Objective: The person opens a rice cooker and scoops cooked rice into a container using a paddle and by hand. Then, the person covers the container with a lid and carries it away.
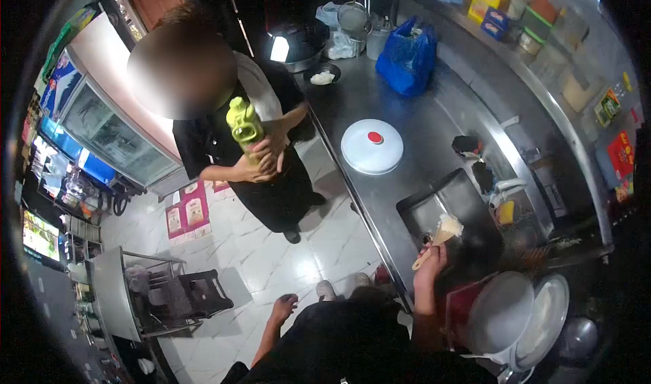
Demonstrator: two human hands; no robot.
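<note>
My right hand (431, 259) is closed round the handle of a wooden spatula (443, 235), over the near edge of a dark sink (468, 211). A pale, soft lump (450, 224) sits on the spatula's broad end. At my side, above the tiled floor, my left hand (285, 306) hangs with its fingers bent; whether anything is in it is hard to make out. A large pot (500, 311) and a wide round lid or pan (544, 321) are right of my right forearm.
Across the counter's corner, a person (261, 153) in dark clothes holds a green bottle (245, 124). The steel counter (366, 201) bears a white lid (372, 146) with a red knob and a blue bag (407, 57). A chair (196, 296) stands at the left.
</note>
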